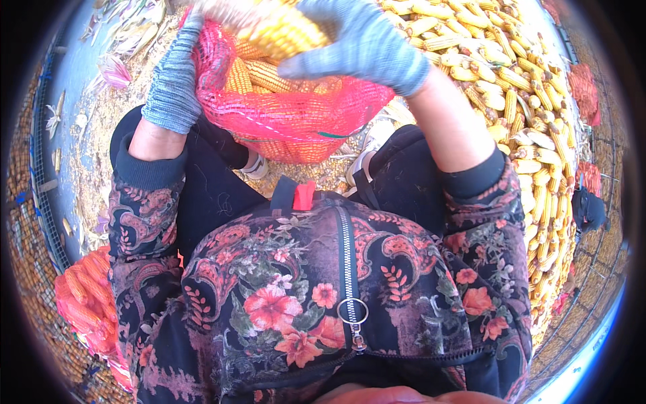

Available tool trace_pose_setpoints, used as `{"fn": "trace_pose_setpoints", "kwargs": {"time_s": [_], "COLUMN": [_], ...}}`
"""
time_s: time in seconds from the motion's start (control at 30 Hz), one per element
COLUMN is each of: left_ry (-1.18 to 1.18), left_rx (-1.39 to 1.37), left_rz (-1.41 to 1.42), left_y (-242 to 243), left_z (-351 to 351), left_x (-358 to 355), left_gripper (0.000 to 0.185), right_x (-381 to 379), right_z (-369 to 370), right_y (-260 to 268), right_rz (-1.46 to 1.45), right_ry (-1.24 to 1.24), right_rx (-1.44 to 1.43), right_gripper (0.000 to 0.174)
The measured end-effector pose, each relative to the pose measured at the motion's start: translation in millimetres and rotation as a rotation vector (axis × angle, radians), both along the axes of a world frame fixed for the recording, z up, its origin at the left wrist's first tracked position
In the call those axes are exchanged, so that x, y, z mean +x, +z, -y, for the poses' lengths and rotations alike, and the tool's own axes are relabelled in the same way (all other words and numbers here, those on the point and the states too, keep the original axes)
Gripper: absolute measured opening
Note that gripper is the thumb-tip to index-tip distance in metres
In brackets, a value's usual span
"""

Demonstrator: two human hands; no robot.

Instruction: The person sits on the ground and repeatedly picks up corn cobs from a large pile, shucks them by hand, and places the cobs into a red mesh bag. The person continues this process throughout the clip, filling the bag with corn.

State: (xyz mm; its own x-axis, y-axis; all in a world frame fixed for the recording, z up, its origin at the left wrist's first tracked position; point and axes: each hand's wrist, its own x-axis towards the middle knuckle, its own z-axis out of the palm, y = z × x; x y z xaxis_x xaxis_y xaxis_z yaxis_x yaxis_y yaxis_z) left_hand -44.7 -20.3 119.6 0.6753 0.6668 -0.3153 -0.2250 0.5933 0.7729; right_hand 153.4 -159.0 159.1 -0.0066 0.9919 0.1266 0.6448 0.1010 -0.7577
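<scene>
My left hand [174, 83], in a grey-blue knitted glove, grips the bunched left rim of a red mesh bag [287, 113]. Husked yellow corn cobs [265, 76] fill the bag, which stands between my feet. Over its mouth is a blurred corn cob [290, 33], with a pale blurred end beside it near the top edge. My right hand [361, 48], in a matching glove, is spread around that cob, thumb below and fingers above. Blur hides whether the fingers press on it. The upper frame edge cuts off part of both hands' surroundings.
A large heap of corn cobs [509, 101] rises on my right. Loose husks [133, 25] and scattered kernels [96, 146] cover the ground at left. Another filled red mesh bag [86, 293] lies by my left elbow. Wire mesh fencing [43, 151] curves along the left side.
</scene>
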Motion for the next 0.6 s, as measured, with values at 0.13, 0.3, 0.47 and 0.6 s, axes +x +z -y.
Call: {"fn": "trace_pose_setpoints", "kwargs": {"time_s": [0.13, 0.3, 0.47, 0.6], "left_ry": [0.278, 0.223, 0.166, 0.299], "left_rx": [0.085, 0.045, 0.071, 0.027], "left_rz": [-0.03, 0.006, -0.048, -0.072], "left_y": [2, 8, 8, 10], "left_z": [-9, -11, -1, -5], "left_x": [1, -12, -10, -5], "left_gripper": [0.036, 0.04, 0.039, 0.036], "right_x": [-5, 12, -8, -46], "right_z": [1, 9, 15, 27], "right_y": [-48, -65, -82, -93], "right_rz": [0.627, 0.471, 0.562, 0.637], "right_ry": [-0.108, -0.067, 0.095, 0.163], "right_rx": [-0.167, -0.185, -0.429, -0.579], "right_gripper": [0.082, 0.061, 0.075, 0.085]}}
